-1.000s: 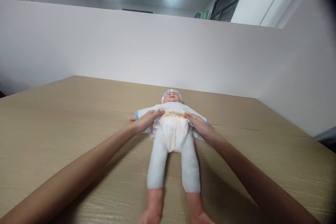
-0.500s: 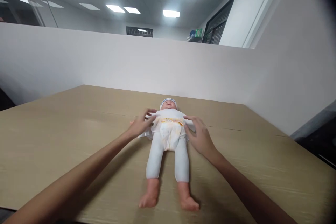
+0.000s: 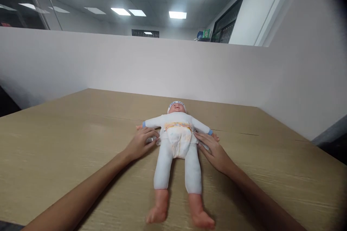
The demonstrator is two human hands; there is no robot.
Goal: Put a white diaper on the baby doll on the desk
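A baby doll (image 3: 163, 169) in a white bodysuit with blue cuffs lies on its back, feet toward me. Around its hips is a white diaper (image 3: 179, 142) with an orange patterned waistband, its front panel up over the belly. My left hand (image 3: 141, 143) is at the diaper's left side, thumb and fingers curled about the whitish side wing. On the opposite side, my right hand (image 3: 214, 151) has its fingertips and thumb at the other wing, part of which shows between them. The fingertips of both hands are partly hidden against the diaper.
The doll lies on a wide tan table (image 3: 81, 130) with a seam running across it. A low white wall (image 3: 162, 66) stands behind the table, with glass above it at the left. Another white wall (image 3: 300, 79) rises on the right.
Both hands have come down from above the doll's waist to the diaper's sides, closing on the wings. The doll's arms, earlier partly covered by my hands, now show spread outward.
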